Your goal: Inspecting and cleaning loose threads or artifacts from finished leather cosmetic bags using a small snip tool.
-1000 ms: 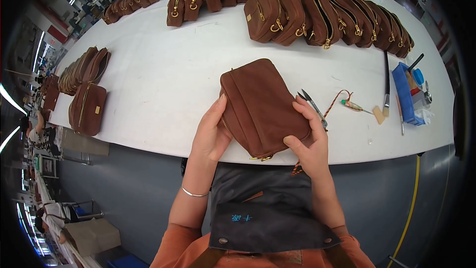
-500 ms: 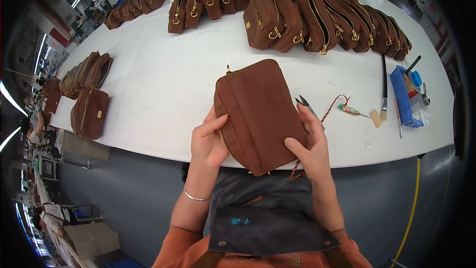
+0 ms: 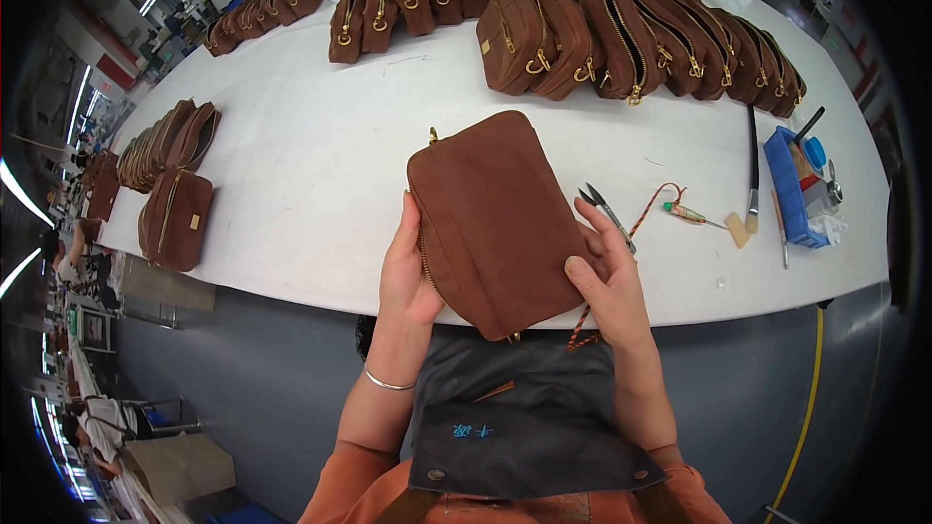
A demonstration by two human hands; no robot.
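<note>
One pouch (image 3: 495, 228), left hand (image 3: 402, 272) cupping one side, curled right hand (image 3: 614, 279) apparently gripping the other

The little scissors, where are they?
In the head view, the little scissors lie on the white table, right of the brown bag, close by the right hand.

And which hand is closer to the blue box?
The right hand. It's at the brown bag's right edge, left of the blue box. The left hand is at the bag's left edge, farther away.
</note>
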